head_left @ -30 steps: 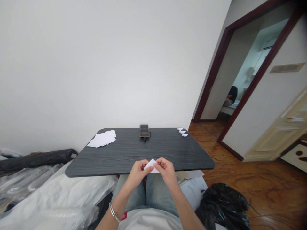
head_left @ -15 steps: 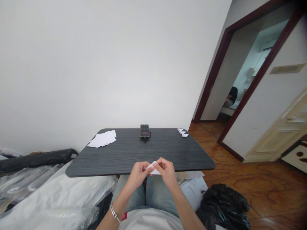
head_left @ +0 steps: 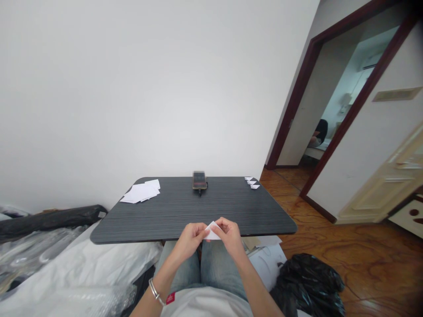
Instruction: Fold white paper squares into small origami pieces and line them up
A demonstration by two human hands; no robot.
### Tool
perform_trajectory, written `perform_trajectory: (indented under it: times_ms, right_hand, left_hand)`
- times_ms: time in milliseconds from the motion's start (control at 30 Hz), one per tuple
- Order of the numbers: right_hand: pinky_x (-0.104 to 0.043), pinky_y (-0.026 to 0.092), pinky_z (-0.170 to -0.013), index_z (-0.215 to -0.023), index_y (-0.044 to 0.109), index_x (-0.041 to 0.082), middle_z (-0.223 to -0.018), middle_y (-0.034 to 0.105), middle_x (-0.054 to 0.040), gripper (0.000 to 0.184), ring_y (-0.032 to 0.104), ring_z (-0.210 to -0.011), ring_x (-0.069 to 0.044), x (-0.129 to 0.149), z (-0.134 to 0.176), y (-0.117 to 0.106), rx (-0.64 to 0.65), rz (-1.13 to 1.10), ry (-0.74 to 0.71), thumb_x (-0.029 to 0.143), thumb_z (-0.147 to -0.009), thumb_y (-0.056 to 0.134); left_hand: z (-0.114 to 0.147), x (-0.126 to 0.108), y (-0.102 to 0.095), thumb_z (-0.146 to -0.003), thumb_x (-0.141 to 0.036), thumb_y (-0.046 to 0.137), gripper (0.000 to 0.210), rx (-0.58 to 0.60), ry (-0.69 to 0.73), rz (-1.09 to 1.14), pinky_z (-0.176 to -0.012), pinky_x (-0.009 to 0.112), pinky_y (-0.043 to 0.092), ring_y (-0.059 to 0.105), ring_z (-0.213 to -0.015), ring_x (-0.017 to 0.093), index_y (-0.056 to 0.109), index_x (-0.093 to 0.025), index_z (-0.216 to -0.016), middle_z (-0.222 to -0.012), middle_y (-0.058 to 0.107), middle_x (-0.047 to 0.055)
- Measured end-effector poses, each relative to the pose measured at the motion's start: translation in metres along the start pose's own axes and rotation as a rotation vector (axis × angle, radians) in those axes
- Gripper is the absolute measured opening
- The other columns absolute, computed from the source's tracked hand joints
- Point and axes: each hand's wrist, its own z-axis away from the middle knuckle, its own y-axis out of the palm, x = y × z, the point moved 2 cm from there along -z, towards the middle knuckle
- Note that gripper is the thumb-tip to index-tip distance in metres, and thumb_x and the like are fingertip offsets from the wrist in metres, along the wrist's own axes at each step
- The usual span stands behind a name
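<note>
A small white piece of folded paper (head_left: 212,234) is held between my two hands, just over the table's near edge. My left hand (head_left: 192,238) pinches its left side with thumb and fingers. On the right side, my right hand (head_left: 229,235) grips it, the thumb lying across its face. The paper looks like a triangle with its point up; its lower folds are partly hidden by my fingers. Several white paper sheets (head_left: 140,192) lie in a loose pile at the table's far left. Several small folded white papers (head_left: 251,182) rest at the far right corner.
The dark wood-grain table (head_left: 175,211) has rounded corners. A phone-like device (head_left: 199,180) with a cable stands at its back middle. Plastic-wrapped goods (head_left: 66,268) lie on the left, a black plastic bag (head_left: 310,284) on the right floor. A person (head_left: 319,132) sits beyond the doorway.
The paper has turned slightly between my fingers, and its point shows more upright. My left forearm has shifted a little to the left. Things on the table have stayed put.
</note>
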Motion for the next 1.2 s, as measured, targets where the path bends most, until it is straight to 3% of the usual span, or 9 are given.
perform_trajectory:
  times_ms: [367,533,700,1067,1200]
  right_hand:
    - [-0.021,0.034,-0.048,-0.061,0.056,0.015,-0.053,0.052,0.0029,0.020,0.044,-0.049,-0.010,-0.0061,-0.0010,0.0010,0.032,-0.006,-0.001,0.031,-0.068,0.063]
    - [-0.020,0.029,-0.046,-0.058,0.053,0.014,-0.050,0.046,0.0043,0.022,0.038,-0.047,-0.009,-0.0058,0.0003,0.0011,0.058,0.023,0.003,0.031,-0.069,0.061]
    - [-0.020,0.027,-0.045,-0.055,0.052,0.014,-0.049,0.044,0.0049,0.023,0.036,-0.046,-0.008,-0.0046,0.0015,0.0005,0.078,0.070,0.012,0.031,-0.068,0.061]
    - [-0.022,0.038,-0.047,-0.061,0.060,0.014,-0.051,0.054,0.0011,0.030,0.048,-0.047,-0.012,-0.0042,0.0015,0.0039,0.107,-0.033,0.087,0.042,-0.070,0.058]
    - [-0.021,0.037,-0.046,-0.058,0.058,0.014,-0.050,0.052,0.0021,0.028,0.046,-0.046,-0.011,-0.0045,0.0020,0.0026,0.090,-0.003,0.050,0.040,-0.069,0.061]
  left_hand:
    - [-0.0007,-0.0005,0.0006,-0.079,-0.042,0.046,0.037,-0.130,0.032,0.073,-0.049,0.020,0.026,0.038,-0.050,0.010,0.057,-0.011,-0.062,-0.051,0.046,-0.002]
    - [0.0002,0.0011,-0.0015,-0.079,-0.041,0.046,0.037,-0.150,0.038,-0.036,-0.048,0.020,0.027,0.039,-0.049,0.010,0.058,-0.012,-0.060,-0.050,0.047,-0.002]
    - [-0.0013,-0.0013,-0.0038,-0.075,-0.036,0.054,0.026,-0.264,0.087,-0.095,-0.053,0.020,0.033,0.047,-0.058,0.013,0.060,-0.013,-0.066,-0.061,0.054,0.001]
    - [-0.0014,-0.0033,-0.0038,-0.072,-0.039,0.056,0.027,-0.278,0.029,0.055,-0.044,0.018,0.027,0.036,-0.045,0.008,0.053,-0.013,-0.062,-0.048,0.043,-0.005]
    - [-0.0027,0.0026,-0.0035,-0.072,-0.042,0.056,0.030,-0.267,0.016,0.078,-0.043,0.018,0.025,0.034,-0.043,0.007,0.051,-0.014,-0.062,-0.046,0.039,-0.006]
